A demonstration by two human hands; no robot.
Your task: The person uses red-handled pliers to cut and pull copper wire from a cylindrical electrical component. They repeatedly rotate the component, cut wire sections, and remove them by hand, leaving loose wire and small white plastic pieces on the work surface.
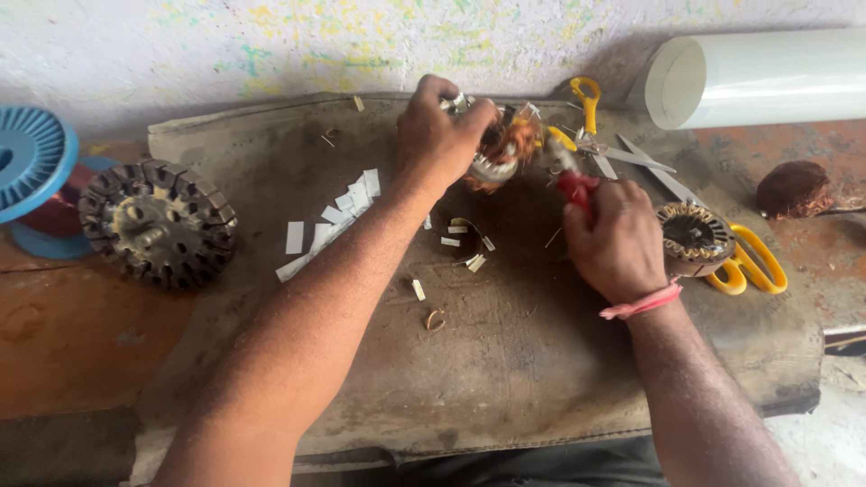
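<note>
Worn brown mat [505, 361] covers a rust-coloured bench against a white wall flecked with yellow and green paint. Left hand [439, 135] is closed over the top of a small wound stator [503, 153], copper winding and pale slot insulation showing past the fingers, held just above the mat near its far edge. Right hand [616, 242] is fisted around a red-handled tool [574, 185]; the tip points up-left and meets the stator's right side, exact contact point hidden by blur. Pink band on the right wrist. Second wound stator [693, 236] sits on the mat touching the right hand's outer side, partly over yellow-handled scissors [749, 261]. Another pair of yellow-handled scissors [595, 126] lies behind the held stator. White paper strips [336, 216] are scattered left of the left forearm, with smaller offcuts under the work. Bare laminated stator core [159, 223] lies at the mat's left edge, beside a blue wire spool [32, 162] carrying copper wire. White roll [758, 79] of sheet lies top right, brown coil clump [793, 188] below it.
</note>
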